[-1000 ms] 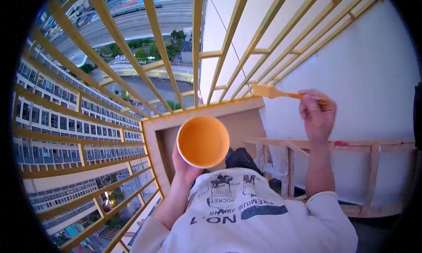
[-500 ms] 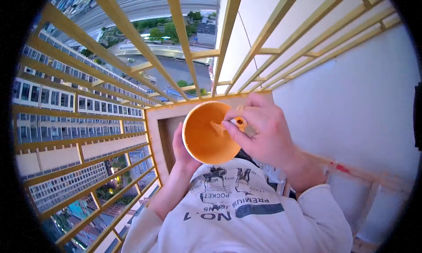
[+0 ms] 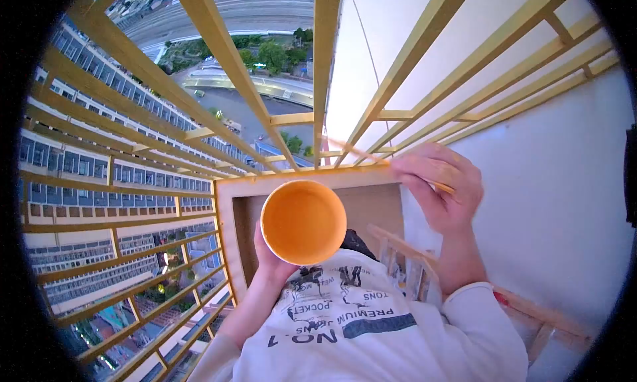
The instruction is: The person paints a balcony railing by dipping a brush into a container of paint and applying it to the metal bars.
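My left hand (image 3: 271,259) is wrapped round the side of a round paint bucket (image 3: 337,216), holding it upright in front of my shirt. Orange paint (image 3: 302,233) coats the inside; the depth is hard to judge. To the right, my right hand (image 3: 446,186) is closed round the handle of a slim paintbrush (image 3: 361,154). The brush points left, out of the bucket and near the yellow bars (image 3: 398,115), its far end smeared by motion. I cannot tell whether it touches a bar.
Yellow railing bars run along the front and left (image 3: 199,135), with buildings and roads far below. A white wall (image 3: 544,196) stands on the right. Below the right arm is a paint-marked wooden ladder-like frame (image 3: 405,253). A ledge (image 3: 229,213) borders the bars.
The right hand has lifted the brush out of the bucket and moved right, swinging its tip toward the bars. The bucket in the left hand sits slightly lower and further left.
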